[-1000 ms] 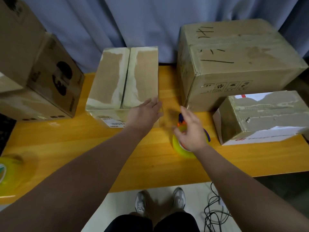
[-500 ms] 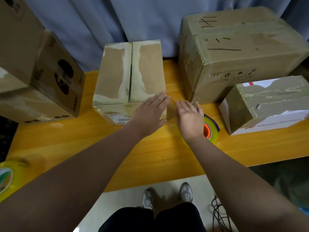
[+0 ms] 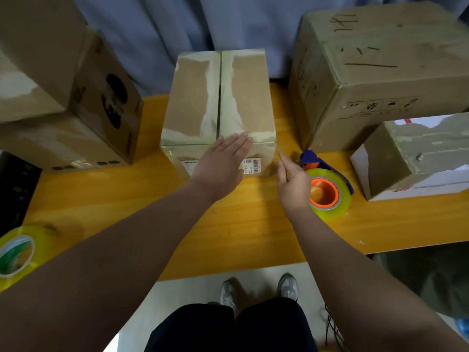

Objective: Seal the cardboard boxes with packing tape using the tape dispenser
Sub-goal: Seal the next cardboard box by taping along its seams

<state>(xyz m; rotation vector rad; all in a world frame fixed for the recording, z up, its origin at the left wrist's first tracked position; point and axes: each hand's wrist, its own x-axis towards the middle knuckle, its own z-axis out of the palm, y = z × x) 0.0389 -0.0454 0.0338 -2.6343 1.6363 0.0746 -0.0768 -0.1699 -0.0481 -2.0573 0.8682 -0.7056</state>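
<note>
A mid-sized cardboard box (image 3: pixel 203 102) stands at the table's centre, its top seam between old pale tape marks. My left hand (image 3: pixel 223 163) lies flat over its front top edge, fingers straight and pointing to the far right. My right hand (image 3: pixel 291 181) is edge-on just off the box's front right corner, fingers straight and together; a faint clear strip seems to run by the fingertips. Right beside that hand, the tape dispenser (image 3: pixel 327 194) lies on the table: blue frame, orange core, yellowish clear roll.
A large box (image 3: pixel 380 72) stands at the back right with a smaller box (image 3: pixel 416 158) in front of it. Stacked boxes (image 3: pixel 63 110) fill the left. A spare tape roll (image 3: pixel 17 255) lies at the yellow table's (image 3: pixel 152 212) near left edge.
My left hand slid up from the box's front face onto its top edge. My right hand came off the dispenser towards the box's corner and turned edge-on. The view moved closer.
</note>
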